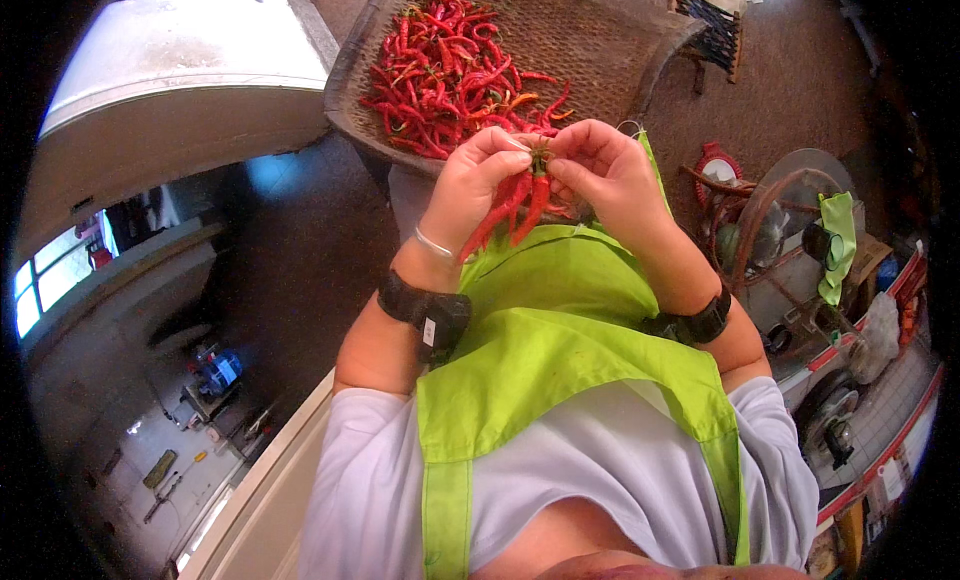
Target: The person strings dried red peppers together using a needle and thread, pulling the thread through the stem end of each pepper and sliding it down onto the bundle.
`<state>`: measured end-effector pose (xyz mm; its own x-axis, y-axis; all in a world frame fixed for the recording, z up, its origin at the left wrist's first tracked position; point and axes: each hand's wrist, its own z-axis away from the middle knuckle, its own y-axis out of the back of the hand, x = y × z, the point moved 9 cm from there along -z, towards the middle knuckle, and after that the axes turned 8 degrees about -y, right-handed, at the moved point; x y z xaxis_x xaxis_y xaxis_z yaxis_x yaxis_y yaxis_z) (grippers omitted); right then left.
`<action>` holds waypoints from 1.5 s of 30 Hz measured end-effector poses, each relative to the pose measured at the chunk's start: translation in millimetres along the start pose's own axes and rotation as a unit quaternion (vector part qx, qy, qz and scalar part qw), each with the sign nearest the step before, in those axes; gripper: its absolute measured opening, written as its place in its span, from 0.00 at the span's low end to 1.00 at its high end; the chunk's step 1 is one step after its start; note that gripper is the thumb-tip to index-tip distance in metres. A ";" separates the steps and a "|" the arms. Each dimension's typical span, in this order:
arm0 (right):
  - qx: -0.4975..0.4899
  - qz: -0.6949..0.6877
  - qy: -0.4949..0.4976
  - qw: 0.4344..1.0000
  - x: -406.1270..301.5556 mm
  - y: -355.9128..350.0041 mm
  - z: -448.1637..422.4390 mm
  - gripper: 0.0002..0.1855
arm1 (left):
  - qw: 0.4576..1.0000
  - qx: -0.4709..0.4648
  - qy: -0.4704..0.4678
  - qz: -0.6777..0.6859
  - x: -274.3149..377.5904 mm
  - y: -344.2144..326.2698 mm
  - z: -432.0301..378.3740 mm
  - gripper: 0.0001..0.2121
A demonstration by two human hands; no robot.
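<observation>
Both my hands meet over my lap at the near edge of a woven basket tray (600, 47). My left hand (484, 164) pinches the green stems of a small bunch of red chili peppers (534, 201) between thumb and fingers. From the other side, my right hand (604, 167) grips the same stems, fingertips close to the left ones. The peppers hang below the fingers with their tips towards me. Beyond my hands, a heap of red chili peppers (450, 70) with a few orange ones lies in the left part of the tray. My curled fingers partly hide the stems.
A white-topped surface (195, 40) stands at the upper left. On the right are a bicycle-like wheel rim (750, 205), a green cloth (838, 242) and a clear plastic bag (877, 340). A slatted wooden item (709, 25) stands behind the tray. My lap has a lime-green apron (555, 280).
</observation>
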<state>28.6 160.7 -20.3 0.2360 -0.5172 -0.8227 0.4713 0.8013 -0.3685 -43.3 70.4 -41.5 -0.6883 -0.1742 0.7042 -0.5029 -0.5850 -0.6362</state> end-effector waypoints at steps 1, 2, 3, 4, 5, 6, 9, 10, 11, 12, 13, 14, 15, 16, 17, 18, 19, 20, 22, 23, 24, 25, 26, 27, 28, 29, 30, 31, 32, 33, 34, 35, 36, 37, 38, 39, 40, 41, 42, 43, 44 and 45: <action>0.003 0.003 0.010 1.000 -0.4 1.6 -0.3 0.07 | 1.000 -0.001 -0.001 -0.010 0.2 0.2 0.3 0.02; 0.012 0.011 0.021 1.000 -0.8 3.2 -0.7 0.07 | 1.000 -0.002 -0.002 -0.019 0.5 0.3 0.7 0.02; 0.020 0.018 0.033 0.999 -1.3 4.8 -1.1 0.07 | 1.000 -0.003 -0.002 -0.029 0.8 0.1 0.8 0.03; 0.028 0.025 0.044 0.998 -2.2 6.2 -1.0 0.07 | 0.999 0.000 -0.008 -0.048 2.1 0.5 0.9 0.02; 0.035 0.031 0.049 0.998 -2.3 6.8 -1.0 0.07 | 0.998 0.003 -0.014 -0.067 3.5 0.8 1.1 0.02; 0.041 0.036 0.053 0.997 -1.9 6.5 -1.0 0.07 | 0.996 0.006 -0.020 -0.087 5.0 1.6 1.7 0.02; 0.044 0.053 0.064 0.996 -2.5 3.7 -0.4 0.07 | 0.994 0.010 -0.033 -0.101 8.1 -0.3 3.7 0.02; 0.043 0.059 0.066 0.995 -2.7 2.6 -0.1 0.07 | 0.994 0.010 -0.037 -0.099 9.1 -1.2 4.3 0.02; 0.045 0.065 0.074 0.994 -3.1 1.8 0.3 0.07 | 0.994 0.010 -0.040 -0.097 10.0 -2.0 4.8 0.02; 0.047 0.071 0.082 0.993 -3.2 0.9 0.7 0.07 | 0.994 0.009 -0.044 -0.095 10.8 -2.6 5.2 0.02; 0.049 0.077 0.090 0.992 -3.9 0.4 1.4 0.07 | 0.995 0.010 -0.042 -0.095 10.3 -2.2 5.5 0.03; 0.051 0.085 0.093 0.991 -5.0 0.3 2.3 0.07 | 0.995 0.010 -0.039 -0.094 9.7 -1.6 5.8 0.03; 0.052 0.092 0.096 0.990 -6.3 0.2 3.4 0.07 | 0.995 0.011 -0.037 -0.093 9.4 -1.0 6.3 0.03; 0.053 0.099 0.099 0.989 -7.4 0.1 4.1 0.07 | 0.996 0.014 -0.026 -0.089 8.4 0.0 6.4 0.03; 0.054 0.091 0.105 0.989 -7.5 0.7 4.3 0.07 | 0.996 0.017 -0.014 -0.085 8.3 1.0 6.2 0.04; 0.055 0.083 0.111 0.989 -6.4 1.4 4.6 0.07 | 0.997 0.019 -0.003 -0.081 7.7 1.8 6.3 0.04; 0.057 0.075 0.117 0.989 -6.2 2.1 4.9 0.07 | 0.997 0.021 0.008 -0.068 7.3 1.9 7.1 0.04; 0.057 0.066 0.114 0.990 -5.4 2.7 4.9 0.07 | 0.998 0.024 0.020 -0.054 7.0 1.5 8.0 0.05; 0.054 0.046 0.106 0.992 -3.1 2.9 5.3 0.07 | 0.998 0.030 0.034 -0.044 4.9 2.7 9.8 0.05; 0.051 0.044 0.101 0.993 -2.4 2.4 5.2 0.07 | 0.998 0.034 0.038 -0.046 3.9 3.8 10.2 0.05; 0.049 0.041 0.097 0.993 -2.5 2.2 5.2 0.07 | 0.997 0.036 0.041 -0.048 2.9 4.3 10.2 0.05; 0.047 0.039 0.093 0.994 -2.5 2.0 5.1 0.07 | 0.997 0.040 0.041 -0.045 2.7 4.4 10.2 0.05; 0.044 0.038 0.089 0.994 -2.2 2.0 5.0 0.07 | 0.997 0.045 0.041 -0.042 2.7 4.0 10.2 0.05; 0.042 0.036 0.086 0.995 -1.7 2.3 4.9 0.07 | 0.997 0.050 0.042 -0.038 2.6 3.6 10.2 0.05; 0.039 0.035 0.082 0.995 -1.0 2.4 4.6 0.07 | 0.997 0.053 0.043 -0.036 3.0 2.3 10.6 0.04; 0.039 0.036 0.083 0.995 -0.8 3.0 4.3 0.07 | 0.997 0.057 0.044 -0.034 3.9 0.4 11.1 0.04; 0.039 0.037 0.084 0.995 -0.4 3.4 3.7 0.07 | 0.997 0.061 0.045 -0.032 4.3 -0.2 11.4 0.04; 0.039 0.038 0.086 0.995 -0.1 3.7 3.4 0.07 | 0.996 0.057 0.046 -0.040 2.5 1.7 10.8 0.04; 0.042 0.041 0.087 0.994 0.0 4.2 3.5 0.07 | 0.996 0.053 0.046 -0.048 -0.7 5.6 9.8 0.04; 0.045 0.043 0.088 0.994 0.2 4.7 3.6 0.07 | 0.996 0.049 0.047 -0.056 -2.5 7.7 9.3 0.04; 0.048 0.046 0.089 0.994 0.5 5.3 3.7 0.07 | 0.996 0.049 0.047 -0.065 -2.1 8.0 9.6 0.04; 0.050 0.050 0.092 0.993 0.9 5.8 3.5 0.07 | 0.995 0.048 0.047 -0.075 -1.5 8.0 10.0 0.04; 0.053 0.054 0.094 0.993 1.6 6.5 3.2 0.07 | 0.994 0.047 0.048 -0.084 -1.2 7.9 10.1 0.04; 0.055 0.059 0.097 0.992 1.8 7.0 3.1 0.07 | 0.994 0.046 0.047 -0.085 -0.8 7.4 10.1 0.04; 0.058 0.053 0.092 0.993 2.2 7.3 3.2 0.07 | 0.994 0.046 0.046 -0.087 -0.4 6.8 10.0 0.04; 0.060 0.046 0.087 0.993 1.8 7.0 3.5 0.07 | 0.994 0.045 0.044 -0.089 -0.1 6.3 9.8 0.03; 0.063 0.040 0.083 0.994 2.0 6.9 3.5 0.07 | 0.995 0.042 0.043 -0.079 -0.4 5.4 9.8 0.03; 0.066 0.044 0.084 0.993 1.9 6.8 3.6 0.07 | 0.996 0.039 0.042 -0.068 -1.2 4.7 9.9 0.03; 0.069 0.048 0.086 0.993 1.9 6.7 3.6 0.07 | 0.997 0.036 0.040 -0.058 -1.9 4.2 10.0 0.03; 0.071 0.053 0.088 0.992 2.1 6.8 3.7 0.07 | 0.997 0.031 0.035 -0.066 -3.1 5.4 9.5 0.03; 0.082 0.091 0.107 0.987 -0.4 7.2 4.3 0.08 | 0.997 0.025 0.029 -0.074 -5.1 7.8 8.6 0.03; 0.093 0.130 0.126 0.979 -2.5 7.5 4.4 0.09 | 0.996 0.019 0.024 -0.082 -6.1 8.9 7.4 0.03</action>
<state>35.3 166.7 -19.1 0.1623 -0.1945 -0.9674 0.5754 0.8151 -0.0673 -39.8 60.4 -49.1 -0.6235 -0.0370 0.7809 -0.5906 -0.6321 -0.5016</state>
